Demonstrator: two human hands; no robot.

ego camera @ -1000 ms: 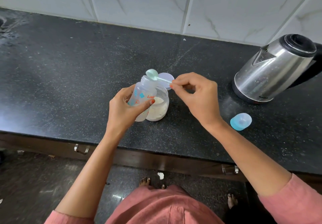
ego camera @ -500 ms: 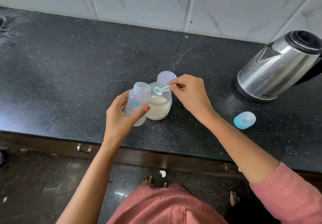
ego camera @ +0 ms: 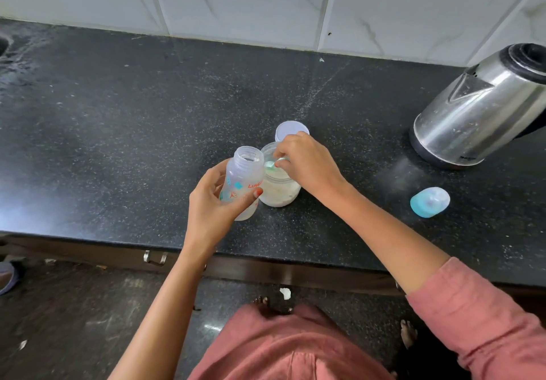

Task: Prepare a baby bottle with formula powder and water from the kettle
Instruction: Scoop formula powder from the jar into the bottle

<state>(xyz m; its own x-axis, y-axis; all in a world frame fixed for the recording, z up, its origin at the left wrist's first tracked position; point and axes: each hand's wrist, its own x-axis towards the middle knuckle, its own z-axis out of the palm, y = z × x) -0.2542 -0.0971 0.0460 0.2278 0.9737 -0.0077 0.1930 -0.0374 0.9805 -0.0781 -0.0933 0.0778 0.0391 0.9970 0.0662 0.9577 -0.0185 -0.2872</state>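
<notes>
One clear plastic baby bottle (ego camera: 243, 178), one clear powder jar (ego camera: 280, 192), one round white lid (ego camera: 291, 129), one small green scoop (ego camera: 269, 165), one steel kettle (ego camera: 478, 107), one blue domed cap (ego camera: 430, 202).

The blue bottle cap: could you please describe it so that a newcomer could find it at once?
On the black counter, find the steel kettle at the right. In front of it, nearer the counter's edge, the blue bottle cap lies alone. Unlike the flat white lid behind the powder jar, it is domed and translucent blue.
</notes>
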